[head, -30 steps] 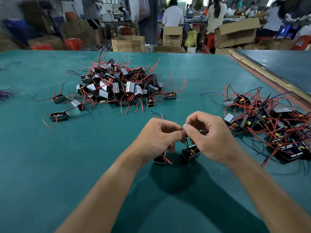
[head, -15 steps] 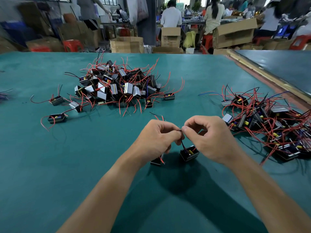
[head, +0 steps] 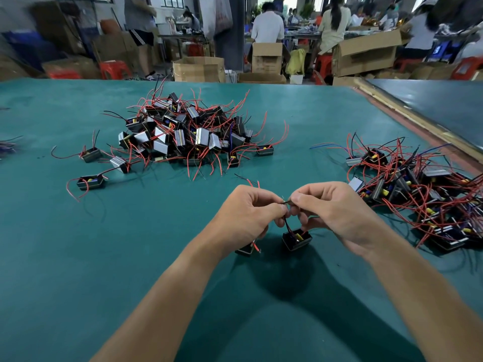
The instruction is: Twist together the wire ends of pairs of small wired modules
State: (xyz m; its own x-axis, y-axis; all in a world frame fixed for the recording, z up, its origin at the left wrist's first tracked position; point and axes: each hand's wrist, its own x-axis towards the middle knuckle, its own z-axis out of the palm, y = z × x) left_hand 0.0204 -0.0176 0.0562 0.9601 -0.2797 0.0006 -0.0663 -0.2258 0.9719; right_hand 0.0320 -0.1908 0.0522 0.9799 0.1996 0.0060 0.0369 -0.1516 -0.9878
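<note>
Wire ends (head: 287, 202) run crosswise, left to right, between two hands above the near middle of the green table (head: 78, 257). Left hand (head: 248, 215) and right hand (head: 337, 212), knuckles up and forearms converging, each pinch the ends between thumb and forefinger. A dark lead drops to an open-topped black module (head: 297, 239), its long axis slanting toward the right edge. A second module (head: 245, 249) peeks from under the left hand. A large heap (head: 188, 134) of modules lies toward the far edge, a tangled heap (head: 418, 194) at the right edge. Cardboard boxes (head: 198, 69) and seated workers (head: 268, 27) fill the room beyond.
</note>
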